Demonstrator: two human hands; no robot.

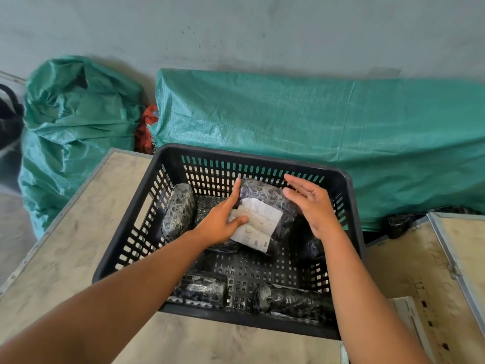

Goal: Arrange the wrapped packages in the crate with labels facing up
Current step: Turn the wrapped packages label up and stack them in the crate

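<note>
Head view. Black slotted crate (349, 206) sits on a dusty tabletop (65, 245); green sacks (315, 122) lie behind the crate against the wall.

Big package (265, 195) stands near the crate's back wall, tilted, its white label (258, 227) facing up and toward the person. Left hand (217, 224) lies on it: fingers (233, 195) stretched flat along the package's left flank, thumb pressed on the label's left edge. A steadying press, not a closed grip. Right hand (312, 203) hovers at the package's right side, palm inward, fingers spread wide, holding nothing; whether it touches the wrap, I cannot tell.

Other packages in the crate:
- upright package (178, 211), against the crate's left wall, no label showing
- dark package (207, 206), between that one and the big package, partly under the left hand, no label showing
- front-left package (200, 287), at the crate's near wall, no clear label
- front-right package (291, 300), at the near wall, no label seen
- a dark shape behind the right forearm, too hidden to name

Progress, my judgement: early. One label is plainly up and that package seems not yet laid flat. At least four others look left to turn and set in order.

Writing: print on the label is too small and blurred to read. No brand legible anywhere.
</note>
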